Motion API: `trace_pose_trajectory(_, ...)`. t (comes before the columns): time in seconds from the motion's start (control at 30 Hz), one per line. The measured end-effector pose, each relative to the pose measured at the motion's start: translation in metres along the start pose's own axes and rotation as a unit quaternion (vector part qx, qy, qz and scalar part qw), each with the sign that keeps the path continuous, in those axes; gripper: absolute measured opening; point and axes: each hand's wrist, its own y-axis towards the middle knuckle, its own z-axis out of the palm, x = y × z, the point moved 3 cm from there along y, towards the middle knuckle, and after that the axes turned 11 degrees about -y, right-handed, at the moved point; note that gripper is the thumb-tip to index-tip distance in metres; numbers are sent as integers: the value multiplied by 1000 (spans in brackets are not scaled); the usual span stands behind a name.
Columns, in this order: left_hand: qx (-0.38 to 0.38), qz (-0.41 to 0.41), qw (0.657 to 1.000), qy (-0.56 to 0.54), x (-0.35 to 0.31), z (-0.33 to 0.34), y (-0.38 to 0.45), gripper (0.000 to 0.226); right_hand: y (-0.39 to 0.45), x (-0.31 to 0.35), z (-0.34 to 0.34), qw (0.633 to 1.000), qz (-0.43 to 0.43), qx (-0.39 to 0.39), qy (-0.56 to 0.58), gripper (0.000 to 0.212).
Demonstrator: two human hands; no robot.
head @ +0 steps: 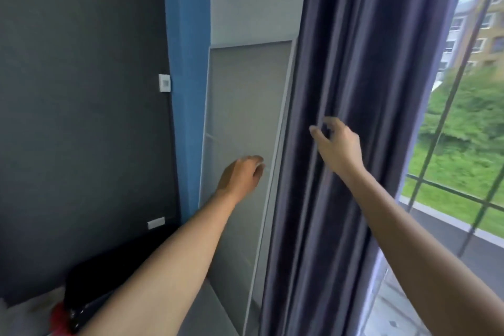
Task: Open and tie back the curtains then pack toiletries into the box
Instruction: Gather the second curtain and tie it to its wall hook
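Observation:
A dark purple-grey curtain (362, 90) hangs in thick folds, gathered at the left side of the window (463, 144). My right hand (338, 144) is raised in front of the folds at mid height. Its thumb and fingers are curved towards the cloth with a gap between them, and no fold is clearly held. My left hand (241, 176) is lower and to the left, in front of a white-framed panel (240, 117). Its fingers are loosely curled and hold nothing. No toiletries or box are in view.
The white-framed panel leans against the wall just left of the curtain. Further left are a blue wall strip (185, 63) and a dark wall with a small white switch (164, 82). Dark bags and a red item (58, 319) lie at the lower left. Grass and buildings show outside.

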Motion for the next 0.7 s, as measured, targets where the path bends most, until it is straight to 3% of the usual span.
trace_pose_trajectory(0.3,-28,62,993,-95,-6,39,129,36,80,16,3,996,-27,-85,-29,54)
trace_pose_trajectory(0.47,-96,31,978,-181,-1,70,181,56,98,9,23,988,-15,-104,-116,58)
trace_pose_trajectory(0.6,-125,-19,960,-248,-7,82,226,79,117,18,39,955,-64,-198,-213,72)
trace_pose_trajectory(0.7,-109,37,946,-304,-8,95,242,49,131,19,57,924,-55,-254,-281,91)
